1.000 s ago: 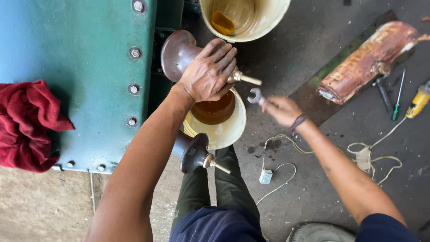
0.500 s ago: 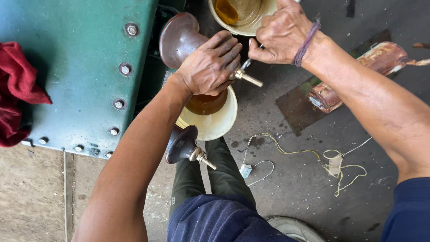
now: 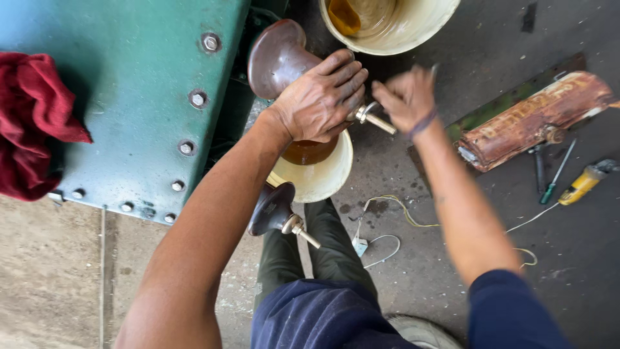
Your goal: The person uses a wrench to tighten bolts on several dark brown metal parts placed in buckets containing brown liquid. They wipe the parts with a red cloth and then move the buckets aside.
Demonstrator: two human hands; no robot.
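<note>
At top centre, left hand (image 3: 323, 97) fingers clamp brown insulator bushing (image 3: 279, 57); right hand (image 3: 408, 98) blurred at threaded stud (image 3: 374, 119), grip unclear. Brace firmly, turn square.

Both forearms are bare. The left hand (image 3: 321, 97) wears nothing. The right hand (image 3: 407, 97), motion-blurred, has a thin dark band around its wrist (image 3: 423, 124). A short navy-blue cloth sleeve (image 3: 513, 309) covers the right upper arm, above dark olive-green trousers (image 3: 310, 258).

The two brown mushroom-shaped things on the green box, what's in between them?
Head view: between the upper brown insulator and the lower one sit the left hand and a cream bucket of brown liquid.
</note>
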